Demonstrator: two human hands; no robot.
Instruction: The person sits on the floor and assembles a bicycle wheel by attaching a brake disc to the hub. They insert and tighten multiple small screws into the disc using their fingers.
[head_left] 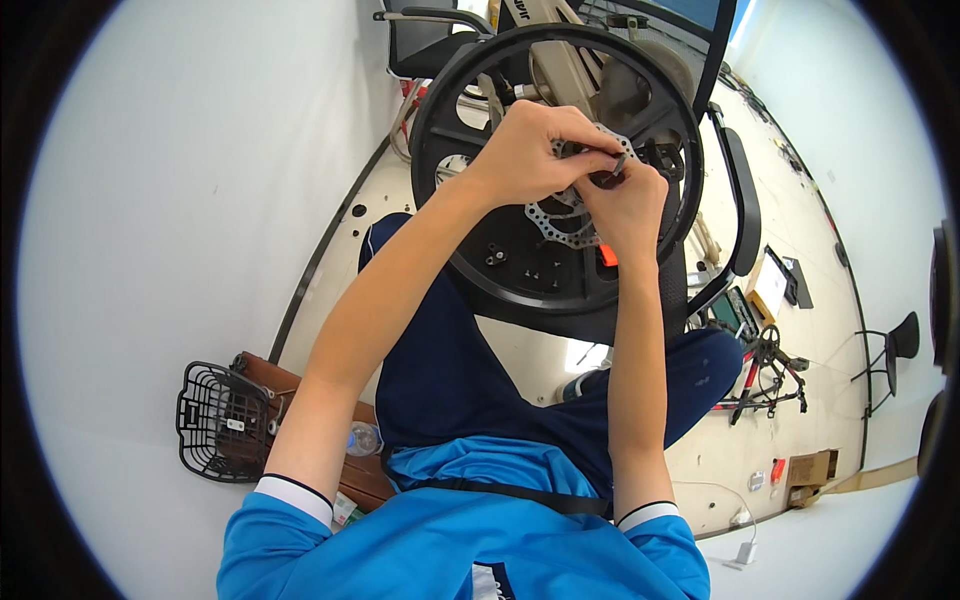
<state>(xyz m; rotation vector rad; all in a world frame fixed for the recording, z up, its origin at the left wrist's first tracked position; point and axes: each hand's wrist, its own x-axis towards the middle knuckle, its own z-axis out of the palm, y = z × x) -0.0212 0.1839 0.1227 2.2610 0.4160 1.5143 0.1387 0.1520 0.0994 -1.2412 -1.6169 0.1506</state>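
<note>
A black wheel [437, 250] lies flat before me, with a drilled silver brake disc [566, 238] at its middle. Over that disc my left hand [535, 150] and my right hand [630, 208] meet, thumbs and fingers pinched together. Between the fingertips sits a small dark grey metal piece [620, 164]; its exact kind is too small to tell. Several tiny screws [535, 274] and a small dark metal part [495, 255] rest on the wheel's near side. An orange-red object [608, 255] shows beside my right wrist.
Under the wheel is a black armchair, its armrest [742, 190] to the right. At the lower left stand a black wire basket [215, 420] and a plastic bottle [364, 438]. A bicycle frame [750, 385], a cardboard box [812, 468] and tools lie on the floor at right.
</note>
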